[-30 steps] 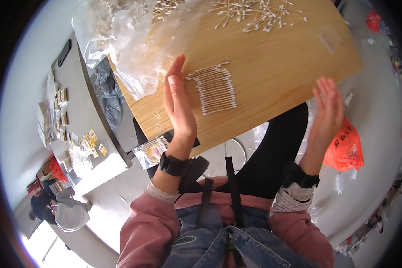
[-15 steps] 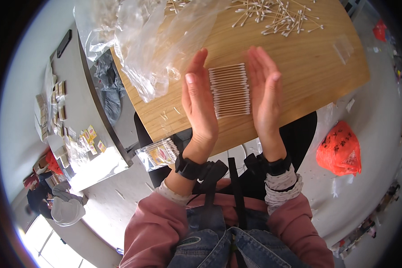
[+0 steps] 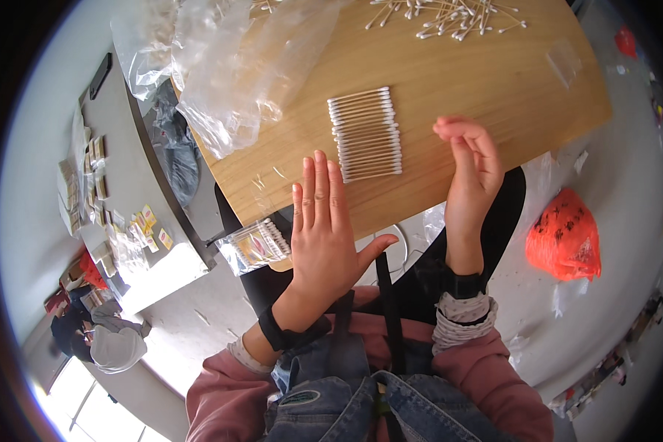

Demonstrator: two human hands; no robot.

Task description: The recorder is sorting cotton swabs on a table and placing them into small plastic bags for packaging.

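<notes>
A row of cotton swabs (image 3: 367, 134) lies side by side on the wooden table (image 3: 486, 88), their stick ends lined up left and right. My left hand (image 3: 323, 236) is spread flat, palm down, over the table's near edge, just below and left of the row, and holds nothing. To the right of the row, apart from it, my right hand (image 3: 473, 166) is raised with its fingers loosely curved and nothing visible in it. Beside my left wrist sits a clear packet of cotton swabs (image 3: 256, 247) with a yellow and red label.
Loose cotton swabs (image 3: 457, 16) are heaped at the table's far edge. A large clear plastic bag (image 3: 232, 81) covers the far left. A small clear film piece (image 3: 563, 65) lies at right. A red plastic bag (image 3: 563, 236) rests on the floor; a grey table (image 3: 118, 88) stands left.
Both hands have left the sides of the swab row. My left hand has drawn back toward me and turned palm down; my right hand has moved right and nearer me.
</notes>
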